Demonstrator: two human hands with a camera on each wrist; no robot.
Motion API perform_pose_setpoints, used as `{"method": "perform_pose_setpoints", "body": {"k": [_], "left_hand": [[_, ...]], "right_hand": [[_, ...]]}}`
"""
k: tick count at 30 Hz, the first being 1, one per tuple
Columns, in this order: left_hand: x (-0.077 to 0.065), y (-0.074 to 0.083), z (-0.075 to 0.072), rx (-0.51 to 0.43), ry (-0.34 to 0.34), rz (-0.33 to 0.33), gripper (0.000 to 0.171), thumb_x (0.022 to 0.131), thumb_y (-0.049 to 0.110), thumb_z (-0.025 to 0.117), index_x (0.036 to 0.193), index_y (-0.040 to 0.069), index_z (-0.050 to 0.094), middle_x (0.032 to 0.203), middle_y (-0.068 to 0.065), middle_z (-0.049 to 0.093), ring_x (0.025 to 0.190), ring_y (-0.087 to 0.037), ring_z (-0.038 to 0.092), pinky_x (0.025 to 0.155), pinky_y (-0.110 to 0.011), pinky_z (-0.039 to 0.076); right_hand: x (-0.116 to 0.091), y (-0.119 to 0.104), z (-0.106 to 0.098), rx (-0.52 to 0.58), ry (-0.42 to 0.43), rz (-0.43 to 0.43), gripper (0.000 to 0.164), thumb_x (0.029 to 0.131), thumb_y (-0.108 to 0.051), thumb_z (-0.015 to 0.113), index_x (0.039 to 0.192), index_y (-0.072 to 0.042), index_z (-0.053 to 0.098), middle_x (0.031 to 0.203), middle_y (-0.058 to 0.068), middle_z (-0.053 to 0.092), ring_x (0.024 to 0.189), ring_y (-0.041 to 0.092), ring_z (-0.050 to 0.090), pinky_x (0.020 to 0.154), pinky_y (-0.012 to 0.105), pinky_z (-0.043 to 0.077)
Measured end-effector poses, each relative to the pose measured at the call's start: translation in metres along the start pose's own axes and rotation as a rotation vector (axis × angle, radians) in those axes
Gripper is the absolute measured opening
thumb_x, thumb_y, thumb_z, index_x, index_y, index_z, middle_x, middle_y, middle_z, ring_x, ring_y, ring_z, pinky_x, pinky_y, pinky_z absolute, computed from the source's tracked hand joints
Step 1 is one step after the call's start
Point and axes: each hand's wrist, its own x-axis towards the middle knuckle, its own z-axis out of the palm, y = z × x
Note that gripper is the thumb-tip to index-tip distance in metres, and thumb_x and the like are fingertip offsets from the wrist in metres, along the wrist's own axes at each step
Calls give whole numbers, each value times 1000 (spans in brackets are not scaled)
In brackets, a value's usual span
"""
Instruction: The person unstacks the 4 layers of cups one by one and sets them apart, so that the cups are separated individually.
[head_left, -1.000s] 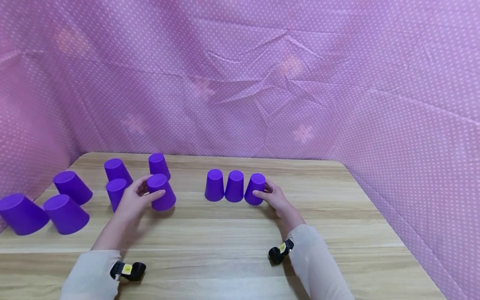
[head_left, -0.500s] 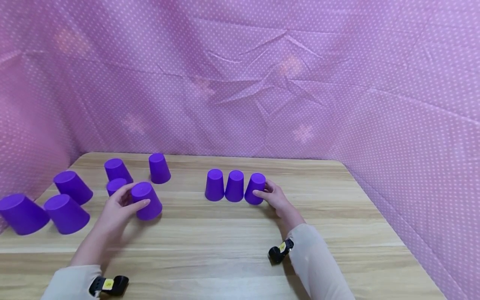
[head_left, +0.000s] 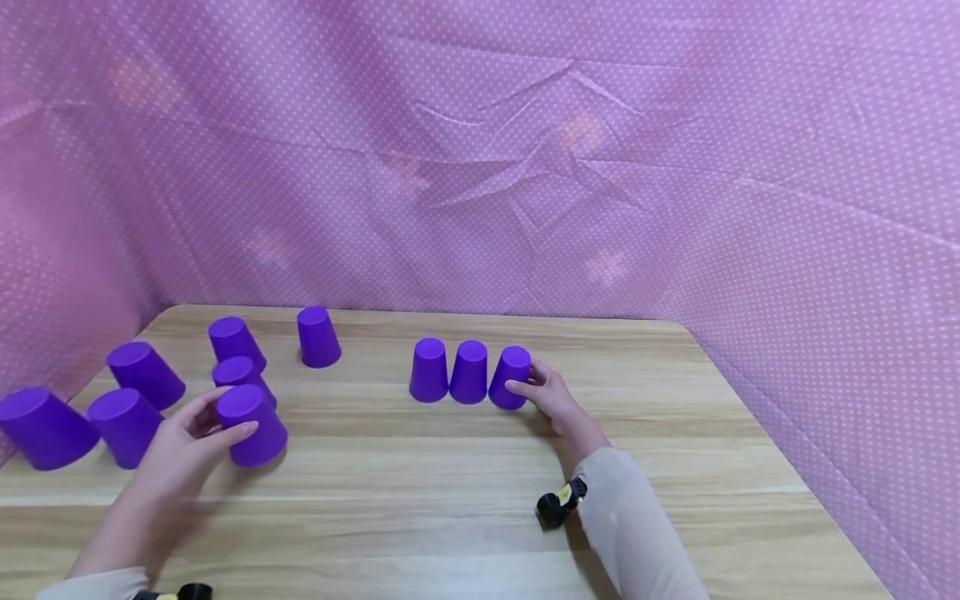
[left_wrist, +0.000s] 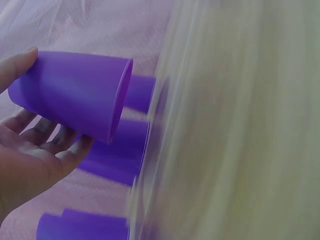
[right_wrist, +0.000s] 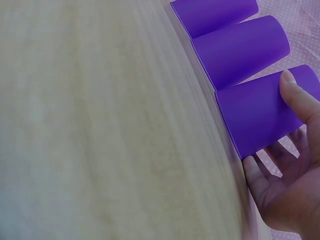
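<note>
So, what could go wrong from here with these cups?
The left hand holds a raised cup close to the neighbouring cup behind it and might knock that over.
It looks lifted off the table, so it could drop if the fingers slip.
The right hand holds an end cup; a nudge might shift the middle cup.

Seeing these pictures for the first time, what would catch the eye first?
Probably the upside-down purple cups spread across the left side of the table, one cup held by the left hand. Next, the row of three cups near the middle, its rightmost cup gripped by the right hand. Pink dotted cloth hangs behind.
</note>
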Motion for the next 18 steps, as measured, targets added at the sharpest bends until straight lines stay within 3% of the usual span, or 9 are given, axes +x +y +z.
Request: {"method": "perform_pose_setpoints", "body": {"k": [3,7,10,14,18], "left_hand": [[-3,-12,-10,-17,11,17,51,77,11,65,123,12,44,102,16,52,91,5,48,72,-6,38],[-6,-39,-27,-60,3,5,54,77,10,65,126,12,42,106,11,53,93,3,50,73,-7,39],[-9,-51,-40,-39,11,15,57,77,9,65,128,12,40,106,8,53,91,2,51,73,-8,41],[-18,-39,-55,90,24,66,53,77,6,64,125,13,42,103,16,53,88,5,51,69,-7,41],[-30,-25,-68,61,34,82,51,77,-2,62,122,16,46,101,19,54,87,6,51,69,-6,40]], "right_hand": [[0,1,0,-13,-3,-13,57,72,-17,70,122,-4,46,112,17,52,104,28,47,92,37,35],[0,1,0,-10,-5,-10,59,71,-19,70,123,-4,45,114,17,51,105,28,47,92,37,35],[-1,-1,0,2,-11,-17,58,71,-16,70,123,-4,45,114,18,51,106,29,46,93,38,34],[0,1,0,-18,-19,-5,60,72,-20,70,124,-4,43,116,17,50,108,29,45,93,37,33],[-1,0,0,-19,-13,-2,60,72,-19,70,124,-4,44,116,17,50,107,29,45,93,38,33]]}}
